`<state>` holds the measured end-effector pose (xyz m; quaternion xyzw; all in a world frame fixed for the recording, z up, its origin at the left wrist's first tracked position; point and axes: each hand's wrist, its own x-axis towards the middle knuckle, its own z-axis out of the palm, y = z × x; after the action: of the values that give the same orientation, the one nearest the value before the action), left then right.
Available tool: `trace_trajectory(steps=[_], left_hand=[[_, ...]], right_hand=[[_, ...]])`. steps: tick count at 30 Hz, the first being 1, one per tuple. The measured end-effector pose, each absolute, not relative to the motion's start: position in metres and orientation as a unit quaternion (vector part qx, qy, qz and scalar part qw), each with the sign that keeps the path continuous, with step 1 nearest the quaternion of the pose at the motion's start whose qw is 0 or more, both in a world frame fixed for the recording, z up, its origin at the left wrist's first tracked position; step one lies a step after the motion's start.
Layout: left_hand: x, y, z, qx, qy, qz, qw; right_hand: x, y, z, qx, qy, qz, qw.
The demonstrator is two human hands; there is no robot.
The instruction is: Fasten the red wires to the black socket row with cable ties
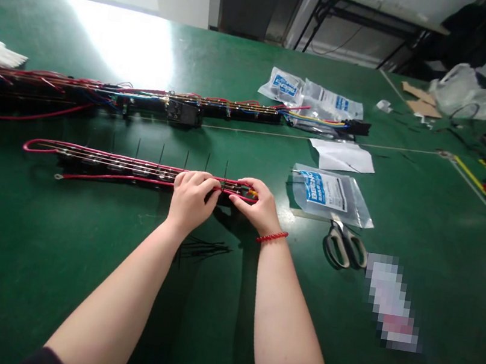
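A long, narrow black assembly (90,166) lies on the green table, with a thick red cable (102,177) looped along it and a ring terminal (58,177) at one cable end. Several thin black cable ties (162,155) stick up along its far side. My left hand (195,196) is closed over the near-right part, thumb and fingers on the red cable beside an upright tie. At the right end, my right hand (260,206) grips the cable loop between thumb and fingers, near a small yellow piece (252,193). The fingertips partly hide what lies under them.
Behind runs a longer wired assembly (236,108). To the right are a labelled plastic bag (330,194), scissors (345,246), a white paper (342,156) and a pixelated item (393,305). Loose cable ties (203,250) lie between my forearms. More bags (332,101) sit farther back.
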<state>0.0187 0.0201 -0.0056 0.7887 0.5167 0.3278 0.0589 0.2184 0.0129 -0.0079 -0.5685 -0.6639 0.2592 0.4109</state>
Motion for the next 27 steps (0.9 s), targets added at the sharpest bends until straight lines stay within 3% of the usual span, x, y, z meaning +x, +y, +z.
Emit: trace_trajectory(steps=[19, 27], left_hand=[[0.0186, 0.0165, -0.0040, 0.771, 0.542, 0.333, 0.030], [0.0187, 0.0151, 0.0000, 0.794, 0.541, 0.269, 0.069]], right_hand=[[0.2165, 0.0139, -0.0029, -0.559, -0.683, 0.227, 0.412], [0.2163, 0.0140, -0.0025, -0.559, -0.681, 0.234, 0.410]])
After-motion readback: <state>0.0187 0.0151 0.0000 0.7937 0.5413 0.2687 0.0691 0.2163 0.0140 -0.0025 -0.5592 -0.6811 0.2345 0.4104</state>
